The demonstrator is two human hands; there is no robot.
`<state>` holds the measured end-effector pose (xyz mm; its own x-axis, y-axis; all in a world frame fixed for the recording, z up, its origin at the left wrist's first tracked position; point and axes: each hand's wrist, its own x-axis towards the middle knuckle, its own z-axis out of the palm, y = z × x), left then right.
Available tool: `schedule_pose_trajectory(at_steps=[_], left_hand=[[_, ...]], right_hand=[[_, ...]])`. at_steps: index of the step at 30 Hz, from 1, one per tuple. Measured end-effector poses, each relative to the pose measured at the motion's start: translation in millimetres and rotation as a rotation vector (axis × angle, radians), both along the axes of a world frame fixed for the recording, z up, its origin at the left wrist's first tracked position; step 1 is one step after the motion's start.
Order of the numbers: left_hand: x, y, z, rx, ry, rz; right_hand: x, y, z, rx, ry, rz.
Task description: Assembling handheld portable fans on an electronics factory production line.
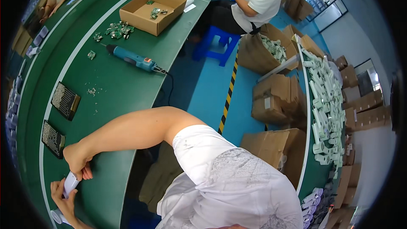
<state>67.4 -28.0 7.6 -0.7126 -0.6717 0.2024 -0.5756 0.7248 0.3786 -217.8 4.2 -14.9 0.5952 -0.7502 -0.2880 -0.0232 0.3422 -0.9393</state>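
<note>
Between my two hands is a pale lavender, elongated plastic housing point(71, 182), tilted over the green bench point(101, 178). My left hand point(63, 198) grips its lower part, with the thumb on one side and the fingers on the other. Bent at the wrist, my right hand point(79, 161) is closed at the housing's upper end. Its fingers are curled, and whatever lies inside them is hidden. Close to my left wrist lies another pale part with a round end point(56, 216), partly cut off by the dark rim.
Two black screw trays point(65, 100) point(53, 139) lie beyond my right hand, near loose screws point(92, 91). Farther along are a corded teal electric screwdriver point(135, 58), small circuit boards point(118, 30) and a cardboard box point(146, 19). A co-worker point(265, 0) sits by a blue stool point(216, 44). Pale housings point(324, 106) fill a shelf behind me.
</note>
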Motion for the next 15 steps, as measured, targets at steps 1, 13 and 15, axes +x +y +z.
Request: schedule_pose_trajectory(at_steps=[1,13,15], left_hand=[[0.0,1.0,0.7,-0.001,-0.004,0.006],[-23.2,9.3,14.2,-0.104,0.001,-0.057],[-31.4,11.0,13.0,-0.104,0.068,-0.064]], right_hand=[[0.0,0.7,3.5,-0.016,0.041,-0.006],[-11.7,11.8,20.4,-0.138,0.218,0.000],[-13.8,12.4,23.2,-0.216,0.299,0.045]])
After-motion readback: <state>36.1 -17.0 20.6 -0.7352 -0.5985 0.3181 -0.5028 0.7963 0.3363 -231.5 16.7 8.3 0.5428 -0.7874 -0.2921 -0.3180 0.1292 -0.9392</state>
